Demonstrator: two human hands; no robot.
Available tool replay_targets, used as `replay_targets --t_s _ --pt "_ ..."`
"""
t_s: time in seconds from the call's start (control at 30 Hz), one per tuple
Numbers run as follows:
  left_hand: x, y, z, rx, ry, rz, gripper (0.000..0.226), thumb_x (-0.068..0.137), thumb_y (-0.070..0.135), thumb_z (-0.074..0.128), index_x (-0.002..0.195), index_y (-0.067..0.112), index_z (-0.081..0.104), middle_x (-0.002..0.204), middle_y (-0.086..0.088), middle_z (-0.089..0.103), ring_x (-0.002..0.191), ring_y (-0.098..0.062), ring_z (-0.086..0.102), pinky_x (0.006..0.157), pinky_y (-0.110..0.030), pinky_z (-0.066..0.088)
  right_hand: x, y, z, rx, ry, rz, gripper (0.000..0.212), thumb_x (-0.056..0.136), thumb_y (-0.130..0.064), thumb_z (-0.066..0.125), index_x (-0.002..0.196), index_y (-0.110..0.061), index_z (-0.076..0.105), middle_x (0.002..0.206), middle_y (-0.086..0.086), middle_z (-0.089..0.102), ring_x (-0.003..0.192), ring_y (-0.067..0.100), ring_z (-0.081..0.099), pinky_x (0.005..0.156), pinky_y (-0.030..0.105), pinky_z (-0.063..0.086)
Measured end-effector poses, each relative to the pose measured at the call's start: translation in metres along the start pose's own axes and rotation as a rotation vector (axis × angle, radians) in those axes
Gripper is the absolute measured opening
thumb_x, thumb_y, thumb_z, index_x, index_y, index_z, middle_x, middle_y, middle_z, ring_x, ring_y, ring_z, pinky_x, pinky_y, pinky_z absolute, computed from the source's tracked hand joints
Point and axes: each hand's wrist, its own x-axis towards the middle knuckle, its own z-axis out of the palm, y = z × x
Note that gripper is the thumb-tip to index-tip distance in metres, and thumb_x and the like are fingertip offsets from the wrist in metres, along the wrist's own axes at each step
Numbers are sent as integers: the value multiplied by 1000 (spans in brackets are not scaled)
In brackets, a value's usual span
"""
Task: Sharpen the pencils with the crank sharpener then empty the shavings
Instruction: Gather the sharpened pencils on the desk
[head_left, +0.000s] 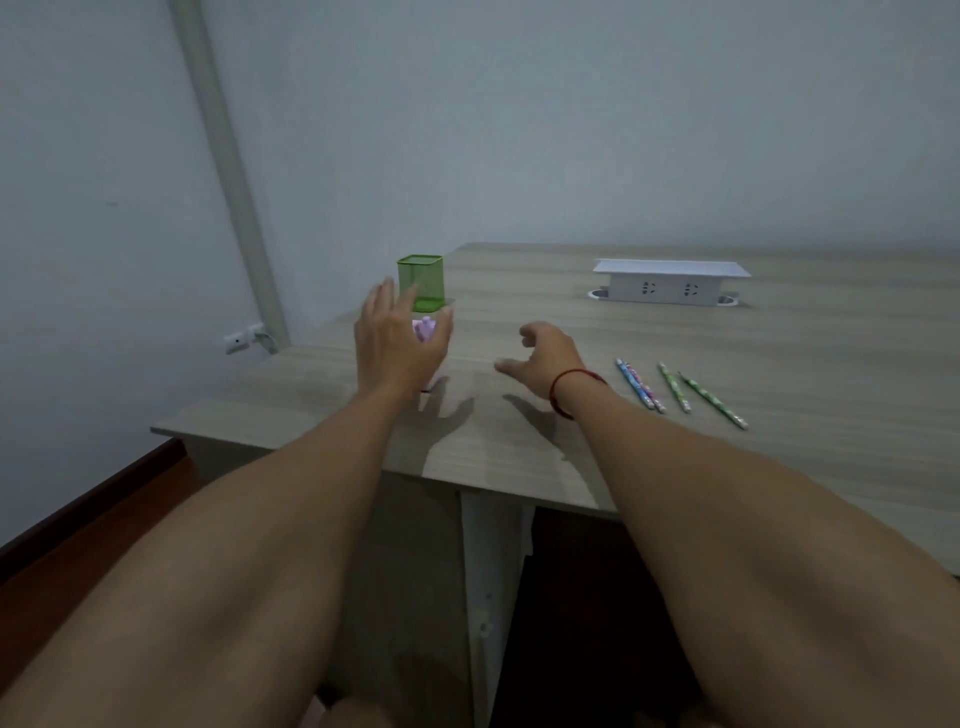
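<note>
A pink and white crank sharpener (427, 332) stands on the wooden table (519, 291) near its left edge, mostly hidden behind my left hand (397, 345). That hand is spread in front of it with fingers apart; whether it touches the sharpener I cannot tell. My right hand (543, 356), with a red string at the wrist, hovers open over the table to the sharpener's right and holds nothing. Several patterned pencils (675, 387), blue and green, lie side by side on the table right of my right hand.
A green mesh pen holder (421, 280) stands just behind the sharpener. A white power socket box (670, 283) sits at the back of the table. The table's left and near edges are close to the sharpener. A wall with a pipe lies to the left.
</note>
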Motion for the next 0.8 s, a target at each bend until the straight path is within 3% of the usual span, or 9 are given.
replay_targets --t_s 0.13,0.2,0.3,0.47,0.7,0.8 --pt "-6 67 22 -102 14 70 45 85 41 43 112 10 62 120 -11 61 118 -29 52 97 -38 40 -4 48 -59 -64 186 147 46 85 -26 72 124 -6 59 127 14 62 118 29 57 102 35 45" --pt "-12 98 39 -183 -118 51 38 84 39 46 100 12 67 106 -9 68 104 -29 60 89 -36 45 -9 65 -78 -99 222 210 36 86 -26 70 117 -7 65 122 14 64 114 30 60 99 36 49" --pt "-24 134 69 -236 -404 -125 21 82 33 58 86 15 68 100 -8 70 97 -28 64 83 -33 50 -14 80 -87 -234 174 251 33 86 -34 66 107 -8 71 113 15 69 105 31 65 92 36 53" --pt "-40 164 109 -310 -546 -308 32 78 37 59 89 9 70 99 -12 71 92 -29 67 81 -36 56 -11 91 -84 -348 171 263 29 93 -26 57 112 -6 66 120 18 65 111 32 62 91 34 48" --pt "-36 175 120 -236 -559 -389 47 75 41 69 107 8 63 116 -13 65 105 -31 63 87 -34 53 -5 95 -92 -343 116 300 40 88 -32 64 117 -5 60 124 16 61 114 33 61 88 34 49" --pt "-34 179 119 -200 -566 -396 52 74 37 73 113 7 59 123 -13 61 111 -30 60 88 -35 50 -4 93 -95 -322 71 349 26 81 -25 71 101 -11 63 118 15 65 107 31 65 82 34 51"
